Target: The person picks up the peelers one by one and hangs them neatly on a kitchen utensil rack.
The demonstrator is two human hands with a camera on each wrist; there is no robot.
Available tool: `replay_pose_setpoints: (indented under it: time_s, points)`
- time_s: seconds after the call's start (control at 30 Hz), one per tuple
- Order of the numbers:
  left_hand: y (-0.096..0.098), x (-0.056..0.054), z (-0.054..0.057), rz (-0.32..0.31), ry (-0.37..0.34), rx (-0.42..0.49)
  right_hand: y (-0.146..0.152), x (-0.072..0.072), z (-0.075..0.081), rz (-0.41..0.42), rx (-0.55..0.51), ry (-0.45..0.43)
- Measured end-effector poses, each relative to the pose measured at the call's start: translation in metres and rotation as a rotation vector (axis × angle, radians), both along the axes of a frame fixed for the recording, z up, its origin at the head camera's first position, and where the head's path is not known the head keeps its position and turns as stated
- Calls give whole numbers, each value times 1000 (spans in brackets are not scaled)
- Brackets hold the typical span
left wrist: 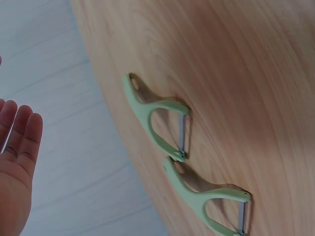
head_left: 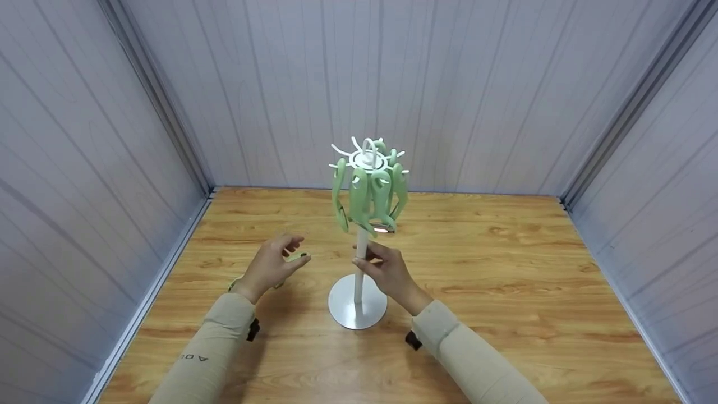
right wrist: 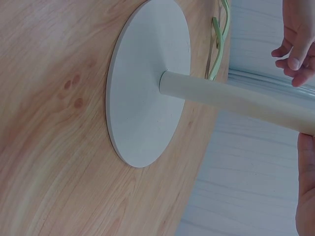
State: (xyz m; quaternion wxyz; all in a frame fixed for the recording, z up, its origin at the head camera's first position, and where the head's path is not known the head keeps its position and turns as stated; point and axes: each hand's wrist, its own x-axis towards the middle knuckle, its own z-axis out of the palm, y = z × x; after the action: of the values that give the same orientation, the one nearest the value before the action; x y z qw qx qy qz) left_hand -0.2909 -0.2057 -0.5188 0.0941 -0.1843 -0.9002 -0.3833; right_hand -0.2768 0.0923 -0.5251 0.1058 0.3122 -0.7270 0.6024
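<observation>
My right hand (head_left: 391, 274) grips the pole (head_left: 358, 289) of a white hook stand, thumb and fingers on either side of it. Several green Y-shaped peelers (head_left: 359, 193) hang from the hooks around the stand's top (head_left: 368, 160). The round base (right wrist: 147, 113) stands upright on the table. To the left of the pole, my left hand (head_left: 270, 264) is in the air with nothing in it, its fingers loosely bent. Below it, two more green peelers lie on the table: one peeler (left wrist: 143, 114) and another peeler (left wrist: 198, 199), set almost end to end.
The wooden table (head_left: 493, 280) is bounded by pale panel walls (head_left: 432, 84) at the back and both sides. Metal edging (head_left: 154, 280) runs along the left wall. A few hooks (head_left: 340, 150) on the stand's left and back carry no peeler.
</observation>
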Motion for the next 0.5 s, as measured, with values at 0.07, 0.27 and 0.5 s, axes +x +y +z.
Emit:
replay_pose_setpoints:
  time_s: [0.07, 0.27, 0.5]
  points:
    - [-1, -1, -2, -1, -17, -12, 0, 0, 0, -2, 4, -5]
    - [-4, -7, -8, -2, -44, -60, 0, 0, 1, -4, 5, -2]
    - [-5, -12, -15, 9, -86, -104, 0, -2, -3, -1, -4, 24]
